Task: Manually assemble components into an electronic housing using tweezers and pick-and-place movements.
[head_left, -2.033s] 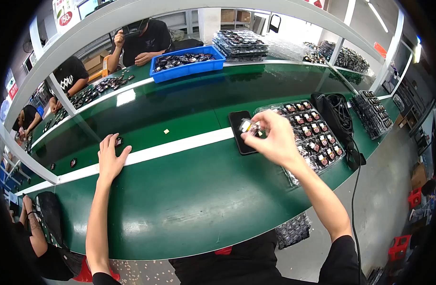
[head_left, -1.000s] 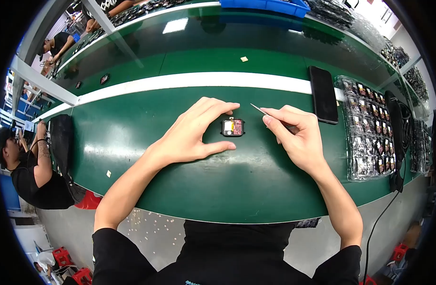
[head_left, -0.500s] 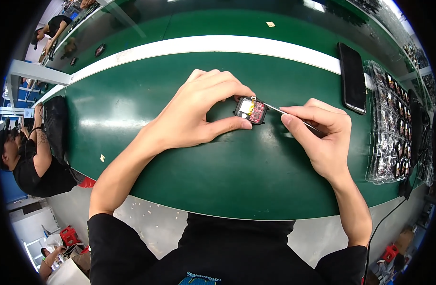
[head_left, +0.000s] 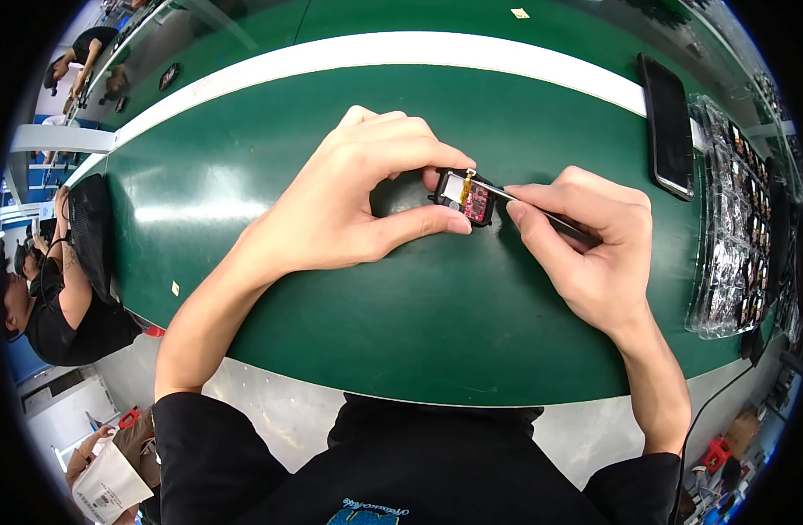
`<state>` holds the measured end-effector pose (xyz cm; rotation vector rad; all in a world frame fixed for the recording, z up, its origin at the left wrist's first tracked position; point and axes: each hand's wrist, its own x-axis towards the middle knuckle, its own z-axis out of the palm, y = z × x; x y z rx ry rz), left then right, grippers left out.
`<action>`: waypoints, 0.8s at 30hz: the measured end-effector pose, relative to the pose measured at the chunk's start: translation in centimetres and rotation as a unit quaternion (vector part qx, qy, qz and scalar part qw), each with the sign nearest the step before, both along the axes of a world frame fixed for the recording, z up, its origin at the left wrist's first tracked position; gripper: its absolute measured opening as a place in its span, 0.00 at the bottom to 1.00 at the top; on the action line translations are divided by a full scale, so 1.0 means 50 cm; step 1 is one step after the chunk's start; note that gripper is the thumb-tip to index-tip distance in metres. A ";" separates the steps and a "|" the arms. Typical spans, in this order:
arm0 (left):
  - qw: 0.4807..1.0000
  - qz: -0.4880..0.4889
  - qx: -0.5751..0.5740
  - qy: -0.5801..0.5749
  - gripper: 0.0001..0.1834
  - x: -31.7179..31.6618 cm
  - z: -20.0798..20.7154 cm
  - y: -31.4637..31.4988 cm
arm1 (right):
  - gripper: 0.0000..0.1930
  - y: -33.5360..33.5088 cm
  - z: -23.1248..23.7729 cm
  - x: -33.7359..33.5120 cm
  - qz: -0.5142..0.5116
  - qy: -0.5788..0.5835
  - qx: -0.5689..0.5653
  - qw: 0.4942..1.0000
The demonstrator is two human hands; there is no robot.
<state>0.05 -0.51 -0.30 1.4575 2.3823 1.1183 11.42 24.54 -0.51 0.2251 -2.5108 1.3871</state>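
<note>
Green and smooth, the table (head_left: 401, 315) spreads across the view, with a white strip (head_left: 401, 50) bending along its far side. Near the middle, in front of the person, is a small open casing (head_left: 467, 198), black-rimmed, showing a pale block, a yellow strip and a red board. Both hands are at it. The left hand (head_left: 366, 179) has it pinched between thumb and fingers, thumb at the near edge and fingers at the far one; whether the casing also rests on the table, I can't tell. The right hand (head_left: 585, 249) is closed round a slim metal tool (head_left: 493, 187) — its tip lies over the casing's upper part, near the yellow strip, though contact is too fine to make out. Off to the right, a black phone (head_left: 667, 127) lies near a clear plastic tray (head_left: 702, 271) filled with small parts. At far left, a co-worker (head_left: 64, 306) sits beside a dark bag (head_left: 91, 241).
</note>
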 end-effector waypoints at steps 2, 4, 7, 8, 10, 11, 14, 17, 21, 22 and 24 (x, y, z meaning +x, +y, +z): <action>1.000 0.000 0.000 0.001 0.27 0.001 0.002 -0.001 | 0.07 -0.001 0.000 0.000 0.001 0.002 0.004 1.000; 1.000 -0.002 0.001 0.001 0.28 0.002 0.003 -0.002 | 0.07 -0.003 0.000 0.000 0.000 0.005 0.009 1.000; 1.000 0.000 0.001 0.004 0.28 0.002 0.004 0.001 | 0.07 -0.002 0.000 0.000 -0.005 0.011 0.015 1.000; 1.000 0.008 -0.001 0.001 0.28 0.004 0.007 0.002 | 0.08 0.000 -0.001 0.001 -0.005 0.013 0.013 1.000; 1.000 0.016 -0.004 0.000 0.28 0.003 0.007 0.004 | 0.08 0.001 0.000 0.002 -0.005 0.017 0.011 1.000; 1.000 0.022 0.008 -0.014 0.28 0.002 0.004 0.005 | 0.09 0.001 0.000 0.004 -0.010 0.028 0.026 0.999; 0.999 0.025 0.018 -0.016 0.27 0.002 0.001 0.004 | 0.11 0.000 -0.002 0.006 -0.012 0.053 0.057 0.997; 1.000 0.022 0.018 -0.005 0.26 0.003 0.001 0.001 | 0.12 -0.004 -0.005 0.008 -0.011 0.079 0.085 0.993; 0.999 0.022 0.022 -0.009 0.25 0.002 -0.001 0.005 | 0.13 -0.006 -0.007 0.006 -0.010 0.106 0.108 0.988; 0.999 0.022 0.022 -0.009 0.25 0.001 -0.001 0.005 | 0.13 -0.005 -0.007 0.005 -0.011 0.106 0.108 0.988; 1.000 0.020 0.017 -0.014 0.26 0.001 0.000 0.004 | 0.12 -0.005 -0.009 0.003 -0.003 0.123 0.119 0.985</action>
